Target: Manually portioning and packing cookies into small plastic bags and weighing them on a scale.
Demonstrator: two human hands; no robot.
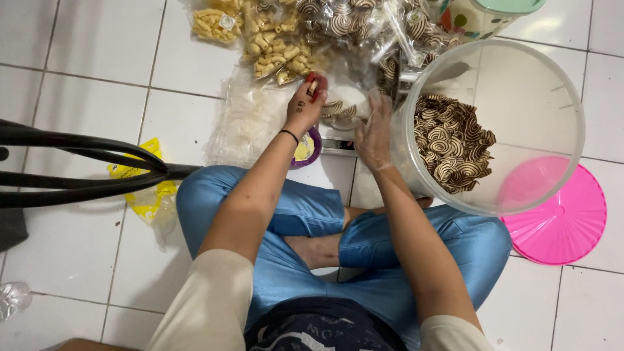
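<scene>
I sit cross-legged on a white tiled floor. My left hand pinches a small red thing at the mouth of a clear plastic bag of brown-and-cream spiral snacks. My right hand, in a thin clear glove, holds the same bag from the right. A large clear plastic tub leans against my right knee, part filled with the same spiral snacks. A small purple cup lies just below my left wrist.
Sealed bags of spiral snacks and of yellow tube snacks are piled ahead. A pink round lid lies at the right. A stack of empty clear bags, a yellow wrapper and black bars are at the left.
</scene>
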